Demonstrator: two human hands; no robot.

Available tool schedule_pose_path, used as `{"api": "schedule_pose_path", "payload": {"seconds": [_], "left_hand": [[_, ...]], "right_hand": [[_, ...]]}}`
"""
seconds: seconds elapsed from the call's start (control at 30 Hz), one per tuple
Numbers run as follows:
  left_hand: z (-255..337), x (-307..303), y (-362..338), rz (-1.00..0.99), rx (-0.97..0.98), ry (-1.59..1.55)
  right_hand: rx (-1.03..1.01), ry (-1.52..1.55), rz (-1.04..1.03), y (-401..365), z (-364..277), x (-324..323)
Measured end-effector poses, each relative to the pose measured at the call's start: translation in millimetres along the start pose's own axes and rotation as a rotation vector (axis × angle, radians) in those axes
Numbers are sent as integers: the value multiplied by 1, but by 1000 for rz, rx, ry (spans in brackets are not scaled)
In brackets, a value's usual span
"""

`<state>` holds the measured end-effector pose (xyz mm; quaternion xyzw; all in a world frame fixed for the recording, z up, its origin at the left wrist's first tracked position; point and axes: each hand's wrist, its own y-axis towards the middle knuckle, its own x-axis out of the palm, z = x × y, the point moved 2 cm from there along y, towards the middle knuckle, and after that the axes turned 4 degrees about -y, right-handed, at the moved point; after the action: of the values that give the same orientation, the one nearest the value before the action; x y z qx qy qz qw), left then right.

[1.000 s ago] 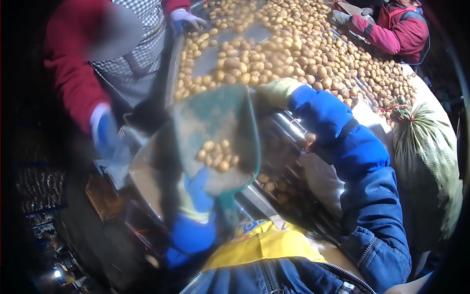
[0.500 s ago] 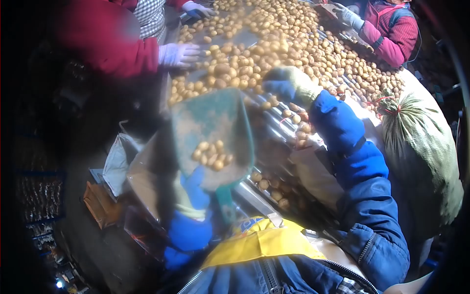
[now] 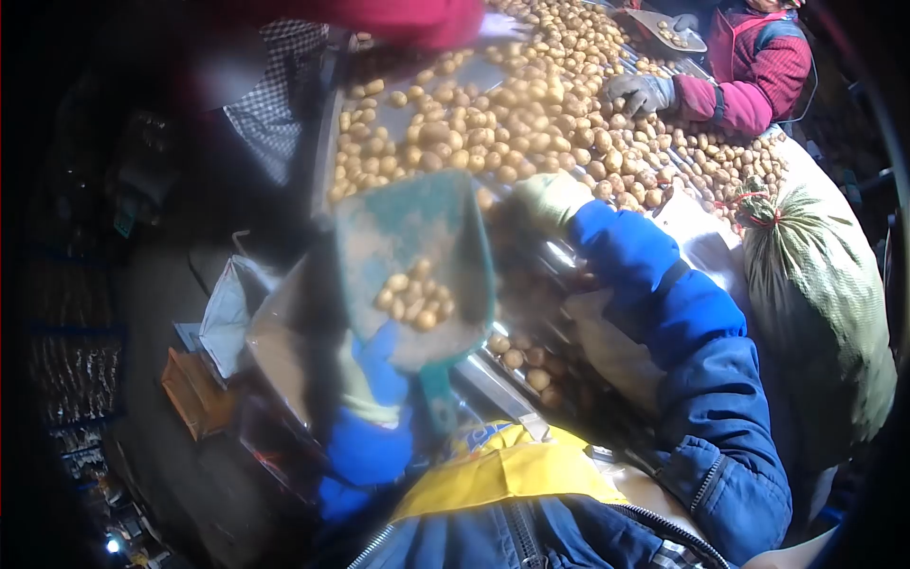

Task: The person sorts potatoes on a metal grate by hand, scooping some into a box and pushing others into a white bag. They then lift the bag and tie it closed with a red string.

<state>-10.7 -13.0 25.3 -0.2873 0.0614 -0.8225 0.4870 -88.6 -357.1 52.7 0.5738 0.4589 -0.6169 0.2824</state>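
Note:
A green scoop point(image 3: 474, 256) is tilted in front of me, with a small heap of potatoes point(image 3: 417, 296) in its lower part. My left hand point(image 3: 381, 373), in a blue and pale glove, grips the scoop at its lower left, beside the handle. Many loose potatoes point(image 3: 464, 119) cover the sorting table ahead. My right hand point(image 3: 548, 202), gloved too, reaches to the near edge of that pile, just right of the scoop's rim. Its fingers are dark and smeared, so whether they hold a potato cannot be made out.
A full, tied pale-green sack point(image 3: 820, 313) stands on the right. Several potatoes point(image 3: 531, 365) lie below the metal edge near my body. Across the table are a co-worker's gloved hand point(image 3: 640, 95) and another co-worker's red sleeve point(image 3: 408, 21). An orange box point(image 3: 197, 394) sits lower left.
My right hand has drawn back and down toward the scoop. The scoop has barely moved. The left co-worker's arm now reaches farther across; the right co-worker's grey-gloved hand is on the potatoes.

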Motion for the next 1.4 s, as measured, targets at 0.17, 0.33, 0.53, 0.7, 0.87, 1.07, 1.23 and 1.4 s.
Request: {"api": "schedule_pose_path", "payload": {"seconds": [0.17, 0.33, 0.53, 0.7, 0.87, 1.07, 1.23, 1.4], "left_hand": [[6, 12, -1, -63, -21, -57], [8, 14, 3, -85, -32, -92], [3, -6, 2, -78, -20, -67], [4, 10, 12, -107, -13, -73], [-7, 27, 20, -99, 66, 105], [-5, 39, 33, -140, -94, -61], [-4, 34, 40, -88, -26, 212], [-7, 20, 47, -138, -84, 226]], "right_hand": [[-21, 729, 28, -26, -2, -55], [-42, 775, 194, -30, 30, -68], [293, 185, 23, -95, 69, -58], [477, -133, 64, -77, 75, 8], [429, -131, 269, -4, 70, 11], [305, -32, 366, 84, 61, 0], [132, 309, 435, 87, 99, -7], [143, 200, 229, 20, 74, -27]]}}
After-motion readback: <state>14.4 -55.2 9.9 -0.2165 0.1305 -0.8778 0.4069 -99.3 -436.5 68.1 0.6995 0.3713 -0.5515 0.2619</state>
